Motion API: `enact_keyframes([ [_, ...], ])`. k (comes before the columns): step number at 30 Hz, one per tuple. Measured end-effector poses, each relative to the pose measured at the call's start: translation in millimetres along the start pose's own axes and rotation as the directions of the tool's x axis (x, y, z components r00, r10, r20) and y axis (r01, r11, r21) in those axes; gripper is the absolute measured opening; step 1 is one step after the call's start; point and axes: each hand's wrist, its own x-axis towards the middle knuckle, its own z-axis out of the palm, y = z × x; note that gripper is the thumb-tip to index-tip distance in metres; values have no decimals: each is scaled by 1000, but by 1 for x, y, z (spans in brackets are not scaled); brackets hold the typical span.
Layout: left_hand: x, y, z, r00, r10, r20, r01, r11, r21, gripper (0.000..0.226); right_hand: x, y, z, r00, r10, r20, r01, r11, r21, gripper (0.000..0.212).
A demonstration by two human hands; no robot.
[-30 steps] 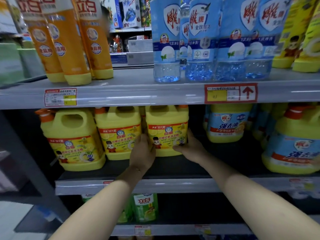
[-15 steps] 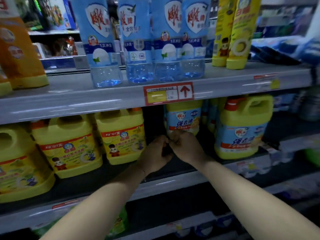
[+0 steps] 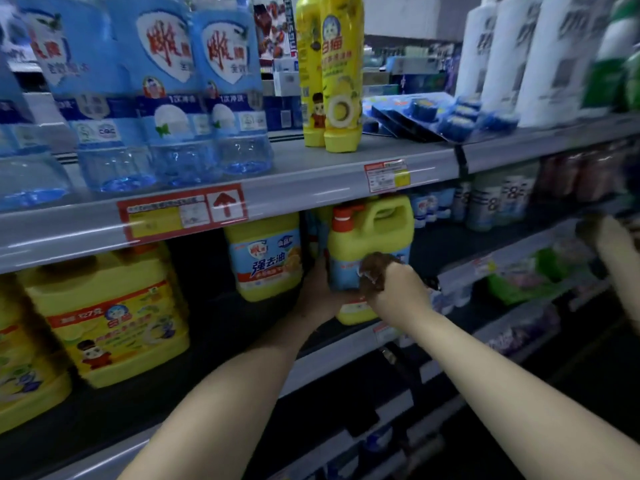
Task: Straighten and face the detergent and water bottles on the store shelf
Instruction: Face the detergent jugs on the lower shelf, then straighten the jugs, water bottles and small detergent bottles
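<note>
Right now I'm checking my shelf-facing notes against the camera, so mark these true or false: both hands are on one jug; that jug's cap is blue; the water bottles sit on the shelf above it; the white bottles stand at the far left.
1. Both hands are on one jug. True: the left hand and right hand grip the yellow detergent jug.
2. Its cap is blue. False: the cap is orange-red.
3. Water bottles sit on the shelf above. True.
4. White bottles stand far left. False: upper right.

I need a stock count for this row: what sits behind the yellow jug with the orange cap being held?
Both hands grip the yellow jug. Behind it lies dark shelf depth; its body covers that spot, so further jugs cannot be confirmed.
</note>
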Motion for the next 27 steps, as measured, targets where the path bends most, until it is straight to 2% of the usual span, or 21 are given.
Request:
enact_keyframes([
  [4, -9, -10, -24, 1000, 28, 9, -28, 999, -17, 80, -7, -8, 14, 985, -152, -84, 158, 984, 82, 20],
  [7, -22, -15, -53, 999, 44, -23, -44, 999, 7, 71, -5, -25, 34, 976, -214, -46, 218, 970, 111, 22],
  [13, -41, -27, -101, 989, -44, -139, 55, 995, 80, 69, 3, -59, 67, 944, -328, 41, 316, 930, 187, 33],
  [16, -39, -30, -106, 976, -50, -210, 72, 993, 98, 65, 7, -68, 77, 944, -317, 91, 288, 926, 244, 45],
  [20, -27, -36, -102, 933, -67, -353, 109, 989, 98, 66, 18, -64, 82, 947, -274, 167, 233, 946, 227, 53],
  [27, -19, -33, -92, 923, -107, -370, 172, 974, 146, 67, 24, -51, 85, 947, -234, 218, 208, 969, 137, 45],
])
